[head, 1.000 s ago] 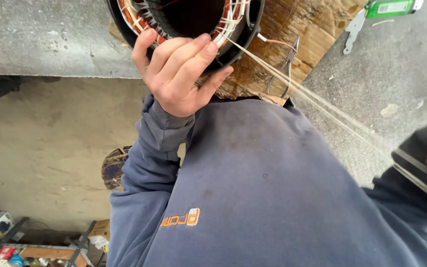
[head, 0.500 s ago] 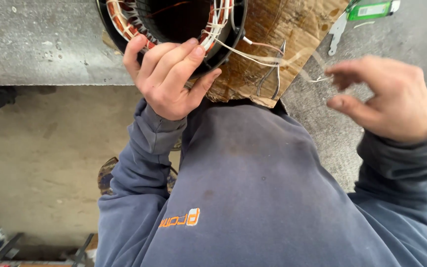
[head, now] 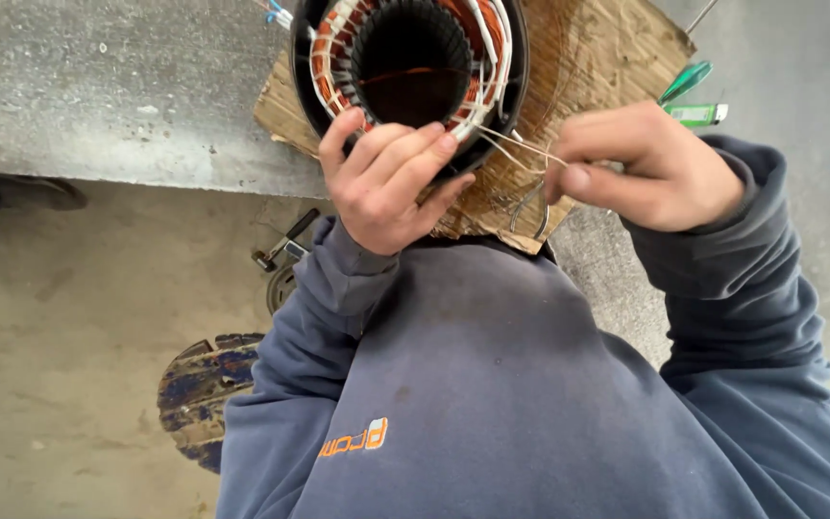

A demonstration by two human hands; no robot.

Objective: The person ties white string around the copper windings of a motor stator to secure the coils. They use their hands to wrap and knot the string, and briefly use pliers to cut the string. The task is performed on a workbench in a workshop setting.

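Observation:
A black motor stator with copper windings and white insulating strips stands on a worn wooden board on a concrete bench. My left hand grips the stator's near rim, fingers curled over the windings. My right hand is pinched shut on thin pale cord that runs from the windings at the stator's right side. The cord is short and taut between the hand and the stator.
A green-handled tool and a small green lighter-like item lie on the bench to the right. A metal wire loop rests on the board's near edge. Below, on the floor, a hand tool and a blue-stained round object.
My right hand has moved in from far right to close beside the stator, shortening the cord. The view has shifted so the stator sits lower and more fully in frame.

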